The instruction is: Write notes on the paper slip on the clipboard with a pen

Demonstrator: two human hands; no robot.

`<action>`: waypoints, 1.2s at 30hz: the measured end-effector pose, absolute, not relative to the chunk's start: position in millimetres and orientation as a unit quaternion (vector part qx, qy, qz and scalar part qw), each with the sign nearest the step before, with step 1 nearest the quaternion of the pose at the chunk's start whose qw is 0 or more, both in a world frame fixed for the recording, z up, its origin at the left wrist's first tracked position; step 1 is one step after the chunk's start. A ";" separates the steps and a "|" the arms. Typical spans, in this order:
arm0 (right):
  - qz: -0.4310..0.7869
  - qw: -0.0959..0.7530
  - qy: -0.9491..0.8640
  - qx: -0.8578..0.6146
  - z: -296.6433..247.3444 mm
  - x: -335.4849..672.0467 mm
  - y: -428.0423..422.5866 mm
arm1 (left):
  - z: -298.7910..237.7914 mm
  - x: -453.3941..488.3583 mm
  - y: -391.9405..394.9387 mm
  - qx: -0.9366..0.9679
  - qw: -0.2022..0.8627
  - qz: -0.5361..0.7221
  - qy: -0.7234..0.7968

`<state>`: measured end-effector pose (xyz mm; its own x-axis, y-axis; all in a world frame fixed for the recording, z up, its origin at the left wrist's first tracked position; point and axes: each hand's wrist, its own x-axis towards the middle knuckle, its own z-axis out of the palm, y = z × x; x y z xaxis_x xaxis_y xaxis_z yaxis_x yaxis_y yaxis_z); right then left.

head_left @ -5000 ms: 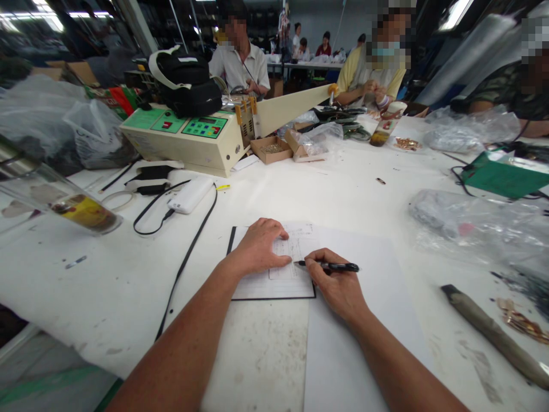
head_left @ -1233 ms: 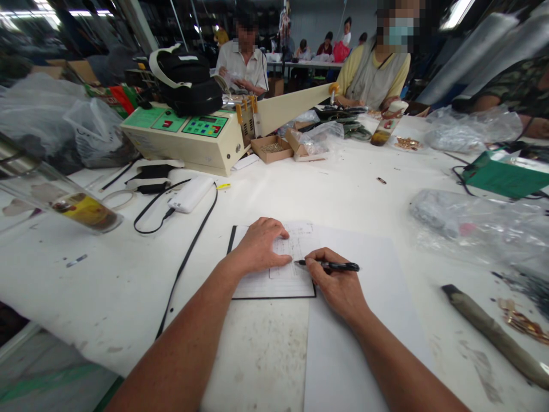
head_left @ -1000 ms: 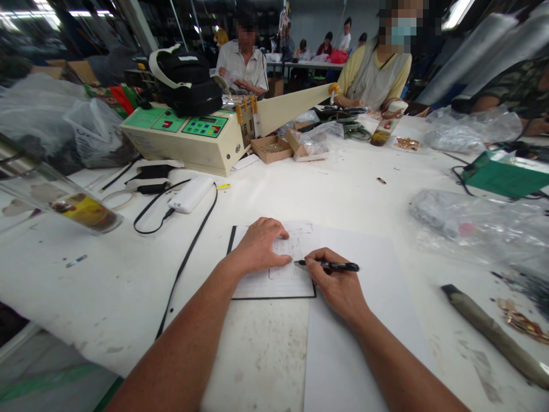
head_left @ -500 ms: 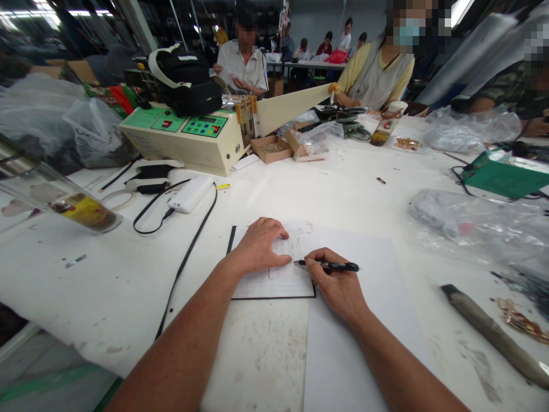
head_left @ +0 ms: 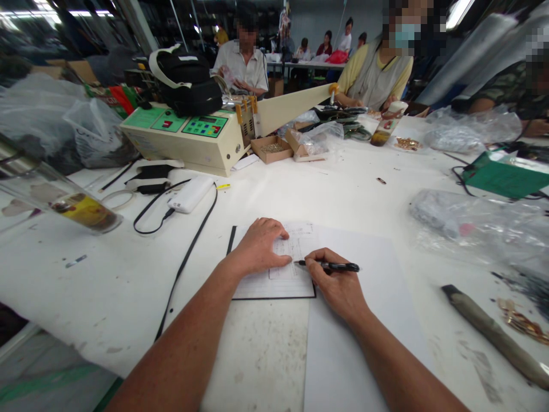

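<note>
Black pen (head_left: 341, 266) is in my right hand (head_left: 337, 286), gripped between thumb and fingers, so no gap between hand and pen. Its long axis runs roughly left to right, near-level across the scene: writing tip at the left, back end sticking out to the right past my knuckles. Tip sits over the notebook (head_left: 253, 286), just beside my left thumb; can't tell if it touches the paper. My left hand (head_left: 259, 246) is open, palm down on the page, thumb and fingers spread around some of the writing, holding nothing. Right hand is the nearer one to the pen, obviously; left is closer to the notebook's left edge.

Pen looks: dark, glossy barrel, slim, paler near the tip. Notebook looks: white ruled page, black border at left and near edges, small handwriting and a drawn box, too small to read. It lies flat on the white table (head_left: 261, 355), straight ahead of me. Loose white sheet (head_left: 330, 366) lies to the right, under my right forearm.
</note>
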<state>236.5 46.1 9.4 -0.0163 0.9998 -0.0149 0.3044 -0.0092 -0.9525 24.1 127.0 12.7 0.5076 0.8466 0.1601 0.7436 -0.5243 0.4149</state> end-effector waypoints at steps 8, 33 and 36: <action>0.425 0.412 -0.573 -0.567 9.4 236.8 45.1 | 14.8 25.4 125.9 0.853 0.159 0.170 0.466; 0.425 0.411 -0.574 -0.567 9.1 237.3 45.8 | 13.0 23.2 126.3 0.854 0.160 0.171 0.465; 0.426 0.409 -0.572 -0.569 9.5 237.1 45.7 | 12.9 23.4 126.5 0.854 0.160 0.171 0.464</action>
<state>237.1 45.7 9.5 -0.0177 0.9997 -0.0168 0.3036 -0.0106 -0.9527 23.4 126.5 12.9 0.5102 0.8479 0.1437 0.7387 -0.5177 0.4317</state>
